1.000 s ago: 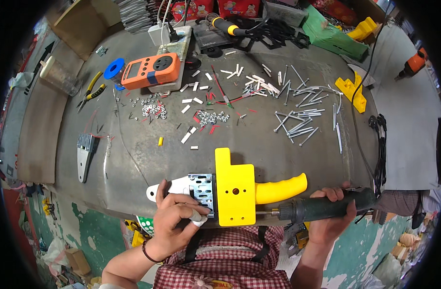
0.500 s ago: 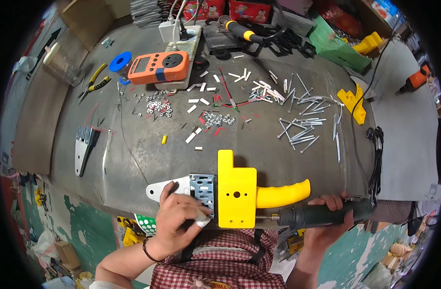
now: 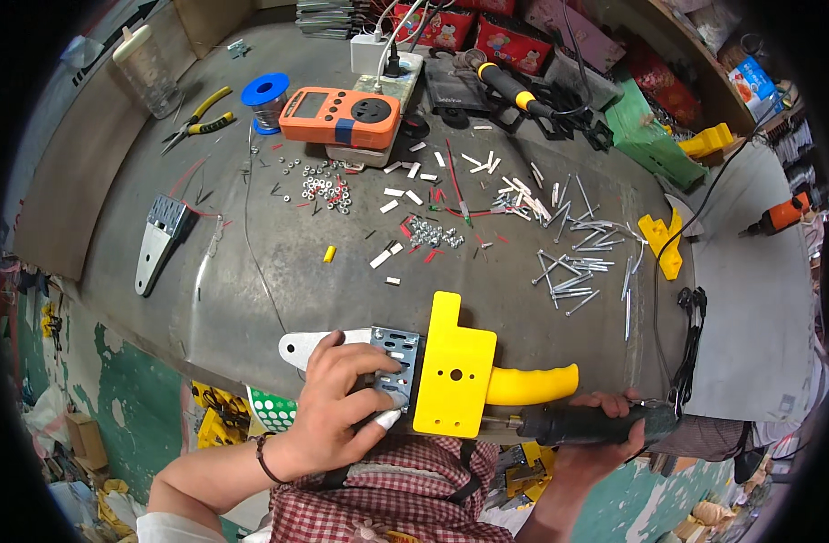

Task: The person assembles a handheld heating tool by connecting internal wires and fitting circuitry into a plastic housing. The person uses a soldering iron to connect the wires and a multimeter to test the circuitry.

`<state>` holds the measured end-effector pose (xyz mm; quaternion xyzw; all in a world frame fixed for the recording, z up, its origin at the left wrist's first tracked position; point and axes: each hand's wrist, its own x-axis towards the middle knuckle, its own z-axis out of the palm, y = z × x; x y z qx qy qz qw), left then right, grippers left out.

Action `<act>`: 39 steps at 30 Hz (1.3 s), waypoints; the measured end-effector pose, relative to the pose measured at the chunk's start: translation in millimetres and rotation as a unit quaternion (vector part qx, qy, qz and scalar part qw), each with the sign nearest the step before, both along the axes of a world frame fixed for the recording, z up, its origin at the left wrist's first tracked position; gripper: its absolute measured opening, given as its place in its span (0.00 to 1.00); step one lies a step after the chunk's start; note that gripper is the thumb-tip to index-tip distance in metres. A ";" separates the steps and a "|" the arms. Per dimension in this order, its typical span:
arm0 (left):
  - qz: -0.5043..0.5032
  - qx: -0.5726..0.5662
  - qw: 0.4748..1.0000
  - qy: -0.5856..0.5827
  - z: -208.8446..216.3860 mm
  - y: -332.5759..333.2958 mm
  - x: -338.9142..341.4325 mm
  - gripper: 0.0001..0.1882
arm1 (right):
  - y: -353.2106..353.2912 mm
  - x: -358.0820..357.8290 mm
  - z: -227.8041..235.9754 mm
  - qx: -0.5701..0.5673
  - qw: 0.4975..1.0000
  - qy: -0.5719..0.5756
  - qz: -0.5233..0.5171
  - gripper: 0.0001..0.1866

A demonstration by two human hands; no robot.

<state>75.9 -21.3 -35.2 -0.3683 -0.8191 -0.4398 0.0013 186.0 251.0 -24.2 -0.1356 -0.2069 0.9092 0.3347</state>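
Note:
A grey tapered metal plate with a slotted silver bracket (image 3: 397,348) lies at the table's near edge. My left hand (image 3: 342,394) holds it, fingers curled over the slots and the white-wrapped thumb at its lower edge. Right beside the bracket is a yellow plastic housing (image 3: 455,376) with a ribbed yellow handle (image 3: 534,385) pointing right. My right hand (image 3: 591,462) is closed around a dark electric screwdriver (image 3: 568,425), held level. Its bit reaches the housing's lower right side; the tip is hidden.
Long screws (image 3: 573,262), nuts (image 3: 328,192), small metal fasteners (image 3: 432,233) and white sleeves (image 3: 523,195) lie scattered across the table. Behind them stand an orange meter (image 3: 342,118) and a solder spool (image 3: 268,104). Pliers (image 3: 197,119) and another tapered plate (image 3: 156,249) lie left.
The whole view has shifted, so the tabletop things sit farther right. My left fingers have spread farther over the slotted bracket. The yellow housing looks slightly more tilted; the screwdriver stays beside it.

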 end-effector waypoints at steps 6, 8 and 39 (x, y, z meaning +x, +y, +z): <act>0.018 -0.001 0.999 0.032 -1.6 8.0 3.4 0.08 | 2.8 1.4 -2.5 0.010 1.000 0.003 -0.008 0.21; 0.025 -0.001 0.999 0.043 -2.6 7.7 4.2 0.09 | 0.6 0.3 -2.4 0.017 1.000 -0.001 -0.012 0.20; 0.271 0.109 0.925 -0.243 -17.2 -91.0 53.2 0.06 | -197.1 -95.3 6.7 0.857 0.426 0.038 0.287 0.06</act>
